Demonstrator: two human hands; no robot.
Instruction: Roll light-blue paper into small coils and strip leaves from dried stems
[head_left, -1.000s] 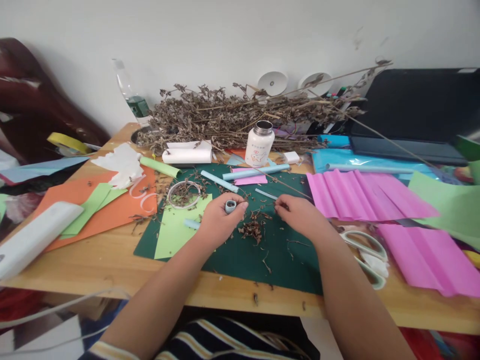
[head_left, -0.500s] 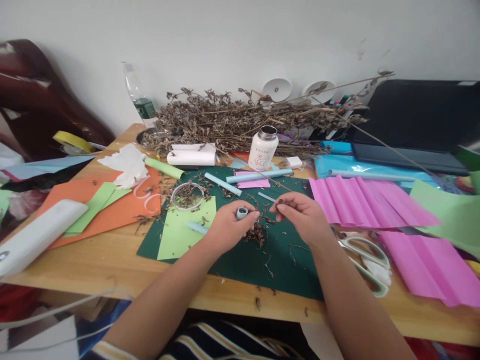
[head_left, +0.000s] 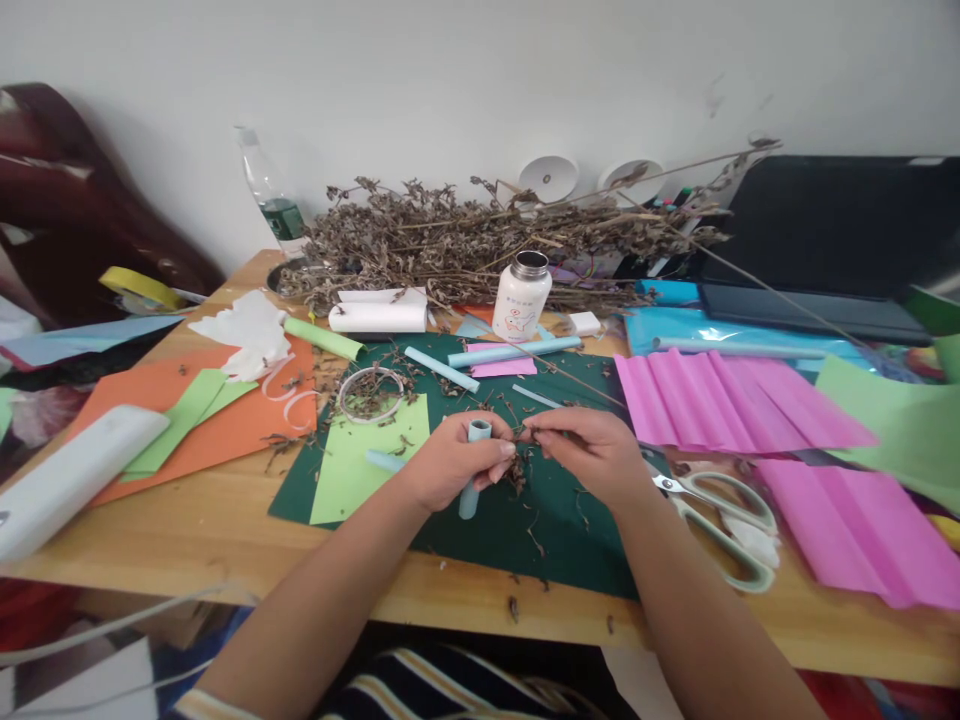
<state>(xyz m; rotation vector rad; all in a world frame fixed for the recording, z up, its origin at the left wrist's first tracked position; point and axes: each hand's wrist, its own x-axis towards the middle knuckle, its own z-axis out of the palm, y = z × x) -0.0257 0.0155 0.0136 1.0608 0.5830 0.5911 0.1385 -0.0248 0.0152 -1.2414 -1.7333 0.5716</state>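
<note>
My left hand (head_left: pixel 454 458) is closed around a light blue paper tube (head_left: pixel 469 500), which stands nearly upright with its open top end showing. Close on its right, my right hand (head_left: pixel 585 448) pinches a bit of dried plant between thumb and fingers, near the left fingertips. Below both hands, a small heap of crumbled dried leaves (head_left: pixel 516 478) lies on the green cutting mat (head_left: pixel 465 545). Light blue paper rolls (head_left: pixel 442 369) lie on the mat beyond the hands. A green paper sheet (head_left: pixel 360 470) is left of my left hand, with a ring of tape (head_left: pixel 371 394) at its top edge.
Dried stalks (head_left: pixel 435 235) are piled along the wall. A white open bottle (head_left: pixel 521 297) stands in front of them. Scissors (head_left: pixel 720 520) lie right of my right forearm, beside pink crepe paper (head_left: pixel 750 405). At left are orange paper (head_left: pixel 187 450) and a white device (head_left: pixel 82 480).
The blue tube has swung from pointing toward me to nearly upright in my left hand. My right hand has moved left and lower, closer to the left fingertips.
</note>
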